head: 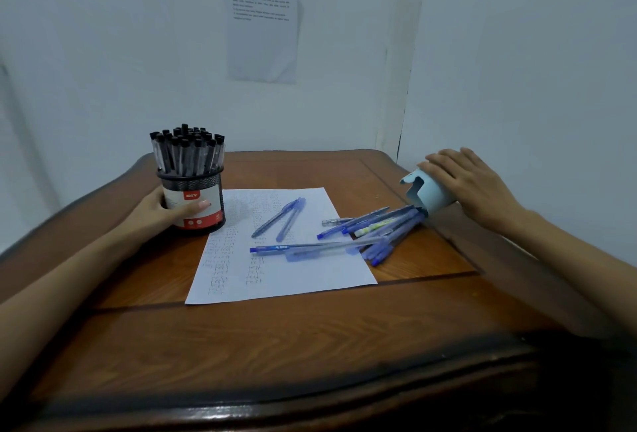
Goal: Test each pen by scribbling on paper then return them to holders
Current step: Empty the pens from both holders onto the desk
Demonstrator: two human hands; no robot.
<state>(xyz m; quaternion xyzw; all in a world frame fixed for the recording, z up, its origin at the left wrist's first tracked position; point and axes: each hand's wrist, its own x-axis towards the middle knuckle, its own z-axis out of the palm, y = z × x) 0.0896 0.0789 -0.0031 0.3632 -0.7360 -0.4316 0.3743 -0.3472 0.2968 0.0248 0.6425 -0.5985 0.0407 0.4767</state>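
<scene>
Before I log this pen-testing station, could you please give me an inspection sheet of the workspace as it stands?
Surface: brown wooden table, glossy near edge.
Job's things: scribbled paper flat at centre; black mesh holder upright, full of black pens; light blue holder tipped over, blue pens spilled from it across table and paper.
Clutter: nothing seen.
Hands: left hand grips the black mesh holder; right hand lies over the light blue holder.
Cables: nothing seen.
Surroundings: pale wall with a printed sheet stuck on it.
</scene>
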